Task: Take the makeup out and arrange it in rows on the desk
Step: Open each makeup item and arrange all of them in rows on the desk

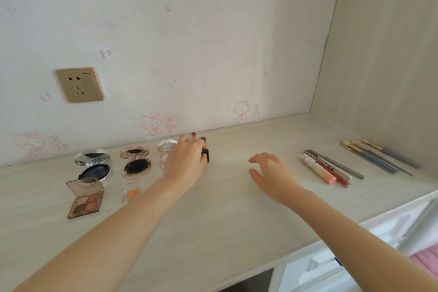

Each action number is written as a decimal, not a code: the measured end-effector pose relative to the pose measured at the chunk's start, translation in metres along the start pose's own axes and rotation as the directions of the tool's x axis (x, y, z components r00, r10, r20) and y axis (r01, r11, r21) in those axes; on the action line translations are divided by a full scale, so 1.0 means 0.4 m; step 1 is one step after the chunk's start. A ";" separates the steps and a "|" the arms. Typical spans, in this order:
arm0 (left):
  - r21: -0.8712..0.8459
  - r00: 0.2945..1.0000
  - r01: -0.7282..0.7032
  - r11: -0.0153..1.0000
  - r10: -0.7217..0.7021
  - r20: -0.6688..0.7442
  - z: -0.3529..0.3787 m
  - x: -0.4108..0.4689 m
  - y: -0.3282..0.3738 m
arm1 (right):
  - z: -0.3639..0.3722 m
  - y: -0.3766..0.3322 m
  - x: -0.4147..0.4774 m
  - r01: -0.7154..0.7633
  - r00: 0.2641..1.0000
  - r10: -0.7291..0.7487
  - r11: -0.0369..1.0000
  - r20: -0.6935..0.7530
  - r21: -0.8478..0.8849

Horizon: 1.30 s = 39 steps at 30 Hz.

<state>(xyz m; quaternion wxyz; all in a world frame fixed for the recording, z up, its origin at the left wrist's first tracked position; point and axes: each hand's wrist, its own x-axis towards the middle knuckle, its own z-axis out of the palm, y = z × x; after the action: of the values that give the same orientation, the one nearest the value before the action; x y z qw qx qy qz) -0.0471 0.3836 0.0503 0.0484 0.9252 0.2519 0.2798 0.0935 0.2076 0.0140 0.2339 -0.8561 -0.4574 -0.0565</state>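
My left hand (187,161) is closed around an upright open lipstick (193,135) with a dark base (205,154), near the back of the pale desk (225,208). My right hand (270,173) hovers open just right of it, holding nothing. On the left lie a silver cushion compact (93,163), a rose-gold compact (135,161), a small white compact (166,147) partly hidden by my left hand, a brown eyeshadow palette (85,198) and a small orange pan (132,193). Lip glosses and a pencil (329,168) and several brushes (376,156) lie at the right.
A gold wall socket (79,85) sits on the wallpapered wall behind the desk. A side panel (379,66) closes the desk on the right. White drawers (355,251) stand below the desk's front edge at lower right.
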 end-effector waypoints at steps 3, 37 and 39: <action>-0.051 0.999 -0.047 0.998 0.047 0.007 0.025 -0.015 0.049 | -0.044 0.040 -0.050 -0.012 0.999 0.011 0.999 -0.031 -0.044; -0.429 0.876 0.060 0.901 0.158 0.455 0.349 0.114 0.505 | -0.138 0.308 -0.183 -0.247 0.961 0.202 0.934 -0.191 -0.256; -0.466 0.883 0.093 0.880 0.143 0.448 0.342 0.115 0.504 | -0.144 0.301 -0.186 -0.237 0.964 0.192 0.933 -0.184 -0.271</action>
<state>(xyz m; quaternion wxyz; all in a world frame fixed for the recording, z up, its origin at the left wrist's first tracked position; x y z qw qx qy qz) 0.1484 0.2382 0.0047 0.3291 0.9277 0.1440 0.1013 0.1548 0.0685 -0.0001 0.1452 -0.9190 -0.3284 -0.1631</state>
